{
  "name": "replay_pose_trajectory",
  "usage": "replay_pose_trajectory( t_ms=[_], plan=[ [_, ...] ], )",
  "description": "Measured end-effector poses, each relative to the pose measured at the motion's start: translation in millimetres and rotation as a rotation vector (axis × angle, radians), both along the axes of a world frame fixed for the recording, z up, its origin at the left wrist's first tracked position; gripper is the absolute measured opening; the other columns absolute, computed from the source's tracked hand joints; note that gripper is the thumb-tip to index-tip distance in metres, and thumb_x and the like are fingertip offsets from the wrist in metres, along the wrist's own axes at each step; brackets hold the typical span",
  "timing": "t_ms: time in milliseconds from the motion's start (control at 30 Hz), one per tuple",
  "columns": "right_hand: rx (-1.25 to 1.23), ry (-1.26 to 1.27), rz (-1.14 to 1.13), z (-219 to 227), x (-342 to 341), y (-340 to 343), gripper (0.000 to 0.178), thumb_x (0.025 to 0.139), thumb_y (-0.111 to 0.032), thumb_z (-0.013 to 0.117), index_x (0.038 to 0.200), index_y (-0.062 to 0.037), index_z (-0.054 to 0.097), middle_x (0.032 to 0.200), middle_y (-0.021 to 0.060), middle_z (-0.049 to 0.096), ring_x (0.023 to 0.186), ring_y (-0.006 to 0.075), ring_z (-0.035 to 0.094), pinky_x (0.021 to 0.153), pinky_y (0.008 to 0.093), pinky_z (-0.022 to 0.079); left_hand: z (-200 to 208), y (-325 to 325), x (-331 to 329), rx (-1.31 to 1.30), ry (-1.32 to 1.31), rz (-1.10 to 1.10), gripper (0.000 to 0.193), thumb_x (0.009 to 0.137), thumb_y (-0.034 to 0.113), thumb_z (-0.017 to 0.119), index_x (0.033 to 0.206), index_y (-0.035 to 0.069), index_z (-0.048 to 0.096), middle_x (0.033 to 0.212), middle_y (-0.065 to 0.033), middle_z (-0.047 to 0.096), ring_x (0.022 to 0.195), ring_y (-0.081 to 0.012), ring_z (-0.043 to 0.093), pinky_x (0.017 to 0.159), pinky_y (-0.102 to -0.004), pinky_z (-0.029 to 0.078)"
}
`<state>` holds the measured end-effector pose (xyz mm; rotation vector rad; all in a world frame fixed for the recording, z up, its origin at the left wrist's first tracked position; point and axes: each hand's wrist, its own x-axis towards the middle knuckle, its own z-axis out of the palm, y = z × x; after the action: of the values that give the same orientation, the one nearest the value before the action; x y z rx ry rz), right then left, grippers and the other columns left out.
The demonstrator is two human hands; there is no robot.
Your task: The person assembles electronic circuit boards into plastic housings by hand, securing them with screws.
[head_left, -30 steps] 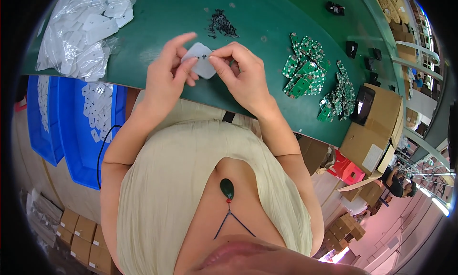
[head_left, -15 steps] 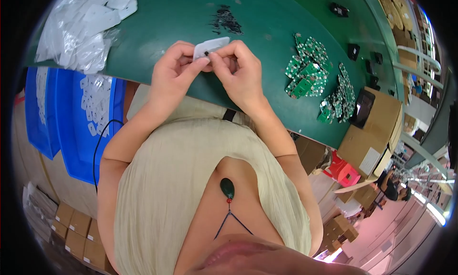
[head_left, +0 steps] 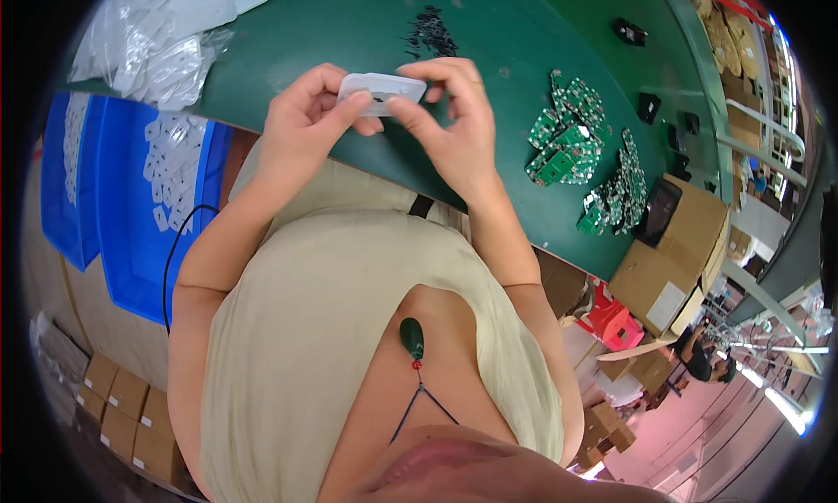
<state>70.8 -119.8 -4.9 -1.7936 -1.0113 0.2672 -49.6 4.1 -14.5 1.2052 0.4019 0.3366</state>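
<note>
- Left hand (head_left: 305, 119) pinches a white plate (head_left: 400, 86) over the near edge of the green table (head_left: 332, 23).
- Right hand (head_left: 458, 123) touches it; can't tell if it grips.

The person wears a loose, pale cream top (head_left: 297, 328) of thin, softly creased cloth, cut so that both arms are uncovered along its sides. Its neckline dips into a rounded opening at the chest, where a dark green, drop-shaped pendant (head_left: 411, 337) hangs with a small red bead (head_left: 416, 364) on a thin dark cord (head_left: 406, 414). A small black patch (head_left: 421, 206) at the waist may be part of a belt. The left hand (head_left: 301, 115) and right hand (head_left: 461, 128) are ungloved.
</note>
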Motion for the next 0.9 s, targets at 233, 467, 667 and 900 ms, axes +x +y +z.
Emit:
replay_pose_trajectory(
  t_ms=[233, 467, 667, 900],
  plan=[
    [0.033, 0.761, 0.185, 0.4, -0.3, -1.3, 0.02, 0.072, -0.007, 0.07, 0.077, -0.0044, 0.051, 0.073, 0.0005, 0.053, 0.066, 0.008, 0.049, 0.058, 0.0218, 0.041, -0.6, -5.0, -3.2, 0.046, 0.014, -0.07, 0.009, 0.087, 0.008, 0.054, 0.087, -0.002, 0.052, 0.087, -0.0074, 0.059, 0.073, -0.0116, 0.06, 0.069, -0.0226, 0.048],
    [-0.019, 0.702, 0.206, -18.4, -15.0, -1.7, 0.017, 0.075, -0.008, 0.069, 0.083, -0.0058, 0.054, 0.072, -0.0024, 0.053, 0.063, 0.0027, 0.046, 0.051, 0.0187, 0.036, 0.2, 6.8, -28.5, -0.091, 0.101, -0.067, 0.019, 0.091, 0.013, 0.046, 0.098, -0.004, 0.053, 0.089, -0.0104, 0.061, 0.078, -0.0151, 0.062, 0.07, -0.0237, 0.048],
    [-0.036, 0.07, -0.074, -25.7, 26.8, 6.5, 0.013, 0.073, -0.007, 0.068, 0.084, -0.004, 0.06, 0.077, 0.0002, 0.054, 0.064, 0.007, 0.049, 0.056, 0.0196, 0.039, -37.8, 96.8, -123.7, 0.104, 0.22, 0.641, 0.027, 0.092, 0.017, 0.046, 0.105, -0.005, 0.053, 0.085, -0.0121, 0.063, 0.073, -0.0158, 0.061, 0.072, -0.0244, 0.047],
    [-0.183, -0.395, -0.023, -46.3, 44.9, 19.3, 0.015, 0.068, -0.006, 0.066, 0.076, -0.0041, 0.054, 0.08, 0.0079, 0.053, 0.078, 0.0258, 0.051, 0.067, 0.0342, 0.044, -212.7, 194.6, -307.7, 0.017, 0.513, 0.961, 0.021, 0.086, 0.011, 0.054, 0.095, -0.008, 0.055, 0.076, -0.0123, 0.059, 0.069, -0.0217, 0.063, 0.063, -0.0261, 0.052]
  ],
)
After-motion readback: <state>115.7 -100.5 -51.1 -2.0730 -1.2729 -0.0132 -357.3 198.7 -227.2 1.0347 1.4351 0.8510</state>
